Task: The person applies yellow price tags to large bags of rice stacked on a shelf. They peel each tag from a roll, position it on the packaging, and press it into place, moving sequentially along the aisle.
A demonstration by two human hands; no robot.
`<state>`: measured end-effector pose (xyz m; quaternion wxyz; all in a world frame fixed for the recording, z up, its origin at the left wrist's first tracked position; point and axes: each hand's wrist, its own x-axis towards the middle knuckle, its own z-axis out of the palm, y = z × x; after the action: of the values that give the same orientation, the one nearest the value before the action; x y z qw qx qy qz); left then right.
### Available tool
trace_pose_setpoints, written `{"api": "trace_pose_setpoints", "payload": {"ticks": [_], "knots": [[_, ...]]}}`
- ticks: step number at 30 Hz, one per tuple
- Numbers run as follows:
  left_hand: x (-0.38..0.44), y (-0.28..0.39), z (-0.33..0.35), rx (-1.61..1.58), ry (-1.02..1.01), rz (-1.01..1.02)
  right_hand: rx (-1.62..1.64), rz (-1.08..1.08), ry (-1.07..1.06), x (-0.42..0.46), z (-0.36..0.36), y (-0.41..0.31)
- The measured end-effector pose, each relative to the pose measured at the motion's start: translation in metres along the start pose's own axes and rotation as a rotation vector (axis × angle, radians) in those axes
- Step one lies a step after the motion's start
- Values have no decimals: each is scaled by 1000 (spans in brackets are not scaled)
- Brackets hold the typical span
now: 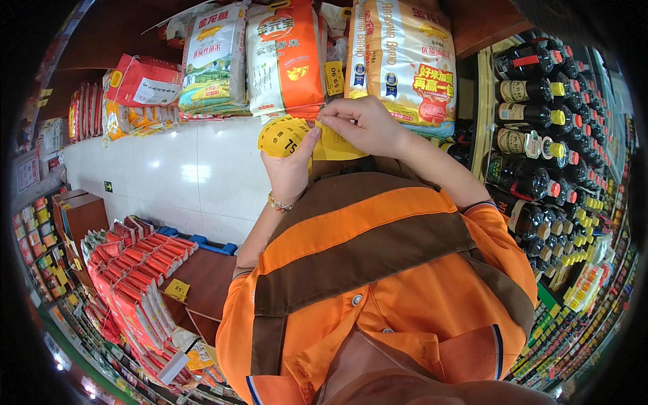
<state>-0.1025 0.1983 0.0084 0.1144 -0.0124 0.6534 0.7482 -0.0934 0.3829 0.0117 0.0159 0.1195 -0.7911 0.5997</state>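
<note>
My left hand [289, 174] holds a fanned stack of yellow price cards [276, 134] printed with dark figures, its thumb pressed across them. My right hand [367, 124] is just beside it, with thumb and fingertips pinched at the top edge of a larger yellow sheet [331, 144]. Part of that sheet is hidden under the right hand and wrist. Both hands are in front of my brown and orange apron [354, 223]. Just beyond them stand an orange and white rice bag [288, 61] and a gold Arawana rice bag [405, 66].
A green and white rice bag [212, 55] and a red carton [147, 81] are further left. Dark sauce bottles [526, 119] fill the right-hand shelving. Red packets [136, 273] are stacked on a brown wooden stand [210, 273], beside white floor tiles [202, 162]. A yellow tag [334, 78] hangs between bags.
</note>
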Motion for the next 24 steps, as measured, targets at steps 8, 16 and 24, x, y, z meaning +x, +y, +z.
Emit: {"api": "trace_pose_setpoints", "payload": {"ticks": [8, 16, 24], "knots": [[1, 0, 1, 2, 18, 19, -99, 34, 23, 2, -2, -6], [6, 8, -8, -142, 163, 19, 985, 402, 219, 0, -36, 6], [9, 8, -25, -218, 224, 45, 1424, 234, -38, -9, -38, 48]]}}
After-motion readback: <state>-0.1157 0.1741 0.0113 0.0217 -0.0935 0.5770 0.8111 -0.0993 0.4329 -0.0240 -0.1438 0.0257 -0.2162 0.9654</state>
